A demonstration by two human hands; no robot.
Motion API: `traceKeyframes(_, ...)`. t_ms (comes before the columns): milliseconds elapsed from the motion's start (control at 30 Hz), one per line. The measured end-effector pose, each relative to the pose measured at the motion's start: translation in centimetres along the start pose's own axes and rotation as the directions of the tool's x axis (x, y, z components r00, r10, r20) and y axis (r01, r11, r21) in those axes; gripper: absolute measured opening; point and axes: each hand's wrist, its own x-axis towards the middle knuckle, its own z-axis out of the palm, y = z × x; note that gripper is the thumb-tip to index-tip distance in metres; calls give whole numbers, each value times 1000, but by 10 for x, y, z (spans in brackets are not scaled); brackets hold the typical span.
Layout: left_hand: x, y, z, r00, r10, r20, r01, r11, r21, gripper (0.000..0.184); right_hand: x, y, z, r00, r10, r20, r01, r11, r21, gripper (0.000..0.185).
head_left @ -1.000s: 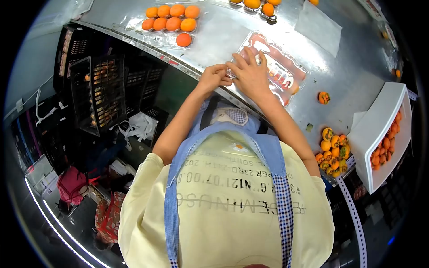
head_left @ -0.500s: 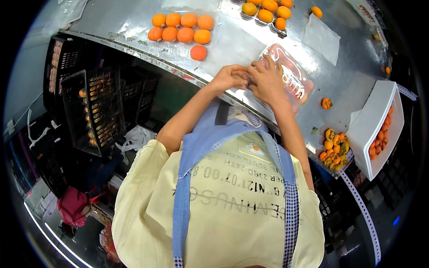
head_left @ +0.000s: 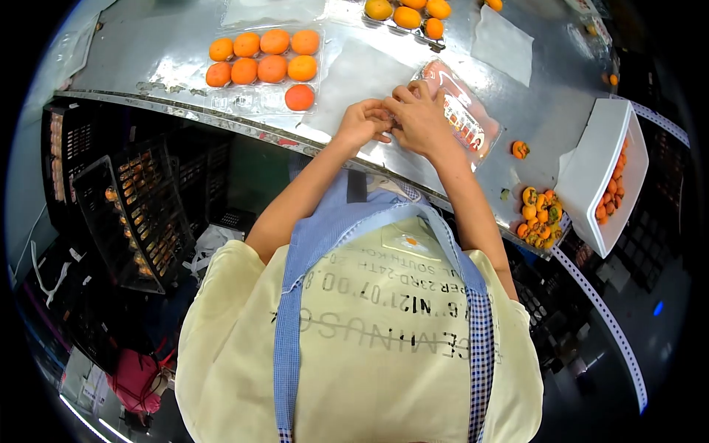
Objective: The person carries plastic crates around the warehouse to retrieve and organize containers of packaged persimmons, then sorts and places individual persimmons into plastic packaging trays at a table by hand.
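Observation:
A clear plastic fruit box [head_left: 465, 111] with a printed lid lies slantwise near the table's front edge, pinkish-orange fruit dimly visible inside. My right hand [head_left: 421, 122] rests over its left side, fingers bent and gripping the edge. Close beside it is my left hand [head_left: 362, 124], its fingers curled and pressed together near the box's near-left edge; what they pinch is hidden. To the left sits an open clear tray [head_left: 251, 100] of orange persimmons [head_left: 272, 69], with a single one in its front row.
More persimmons [head_left: 407, 18] fill a tray at the back. A white sheet [head_left: 502, 46] lies beyond the box. One loose persimmon [head_left: 521, 150], a heap of persimmons [head_left: 540, 218] and a tilted white bin [head_left: 591, 162] are at right. Black crates [head_left: 133, 214] stand below left.
The view has shifted, so the table's things appear further left. Both hands stay at the box's left side, with slightly changed finger positions. The box stays in place.

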Motion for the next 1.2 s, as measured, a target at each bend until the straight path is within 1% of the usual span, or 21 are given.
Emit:
traceKeyframes(100, 1, -3, 4, 999, -36, -8, 36, 999, -11, 34, -2, 7, 8, 998, -7, 54, 10, 999, -52, 32)
traceKeyframes(167, 3, -6, 8, 998, -53, -22, 53, 999, -2, 35, -4, 8, 7, 997, -11, 70, 13, 999, -40, 31)
traceKeyframes(200, 2, -7, 10, 998, -59, -32, 59, 998, 1, 32, -5, 8, 4, 997, -13, 78, 15, 999, -34, 30)
traceKeyframes(300, 3, -6, 13, 996, -50, -71, 50, 999, 6, 27, -7, 8, -9, 996, -88, -15, 88, 995, 45, 29)
traceKeyframes(400, 8, -9, 9, 994, -11, -112, 13, 1000, 21, 27, -19, 20, -36, 990, -78, -119, 97, 981, 166, 30)
traceKeyframes(433, 9, -9, 9, 993, -5, -117, 10, 999, 42, 27, -24, 24, -51, 984, -87, -154, 108, 985, 135, 30)
traceKeyframes(467, 9, -10, 10, 993, 1, -119, 7, 998, 64, 27, -27, 26, -67, 988, -52, -146, 79, 980, 185, 30)
traceKeyframes(500, 8, -6, 12, 990, -24, -136, 37, 995, 91, 32, -28, 28, -82, 990, -17, -140, 50, 972, 232, 30)
traceKeyframes(533, 7, -3, 13, 991, -13, -130, 37, 983, 179, 34, -29, 31, -92, 990, 16, -137, 23, 961, 276, 30)
traceKeyframes(600, 6, 0, 14, 993, 9, -115, 32, 935, 352, 39, -34, 43, -101, 974, 44, -224, 23, 958, 286, 28)
traceKeyframes(633, 11, -13, 9, 979, 192, -67, -139, 872, 470, 44, -35, 50, -107, 957, 61, -282, 18, 963, 269, 27)
traceKeyframes(667, 16, -24, 2, 981, 184, -62, -131, 864, 486, 44, -35, 58, -111, 938, 75, -339, 14, 968, 252, 26)
traceKeyframes(700, 14, -24, 2, 983, 174, -58, -122, 856, 503, 44, -34, 66, -114, 903, 82, -422, 66, 944, 323, 22)
traceKeyframes(800, 4, -18, 5, 988, 142, -55, -86, 820, 566, 46, -33, 79, -124, 867, 86, -491, 0, 985, 174, 22)
traceKeyframes(833, -1, -13, 7, 990, 132, -55, -75, 805, 588, 46, -33, 81, -135, 913, 231, -337, -108, 932, 347, 26)
traceKeyframes(933, -18, -8, 11, 997, 69, -26, -36, 768, 639, 48, -19, 112, -127, 898, 235, -371, -70, 911, 407, 24)
traceKeyframes(1033, -33, -11, 7, 1000, 21, 21, -30, 712, 701, 50, -2, 133, -123, 887, 390, -246, -282, 881, 381, 25)
traceKeyframes(1067, -37, -10, 6, 1000, 1, 30, -22, 691, 723, 50, 4, 151, -113, 901, 348, -257, -232, 890, 393, 25)
traceKeyframes(1100, -38, -7, 3, 997, -59, 50, 2, 659, 752, 50, 12, 172, -99, 914, 304, -269, -180, 897, 404, 26)
traceKeyframes(1133, -36, -2, 2, 997, 41, 60, -73, 528, 846, 52, 18, 187, -90, 924, 259, -281, -126, 901, 415, 27)
traceKeyframes(1200, -31, 19, 6, 964, 231, 131, -180, 208, 961, 56, 26, 205, -78, 925, 273, -263, -144, 895, 423, 26)
